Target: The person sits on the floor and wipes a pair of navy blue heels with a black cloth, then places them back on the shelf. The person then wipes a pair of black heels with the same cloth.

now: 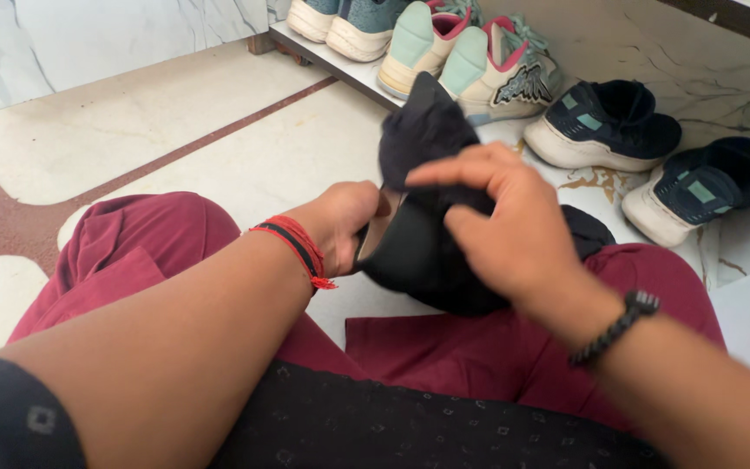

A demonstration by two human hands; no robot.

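To work the black cloth (423, 130) well over the black shoe (427, 260) held above the lap, the left hand (340, 226) should grip the shoe's edge firmly, fingers closed, while the right hand (501, 221) arches over it, fingers half curled, pressing down.

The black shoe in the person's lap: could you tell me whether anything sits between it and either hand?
Nothing visible does. The left hand grips the black shoe at its opening, and the right hand lies directly on its upper side with a dark cloth. Both hands touch it with no gap.
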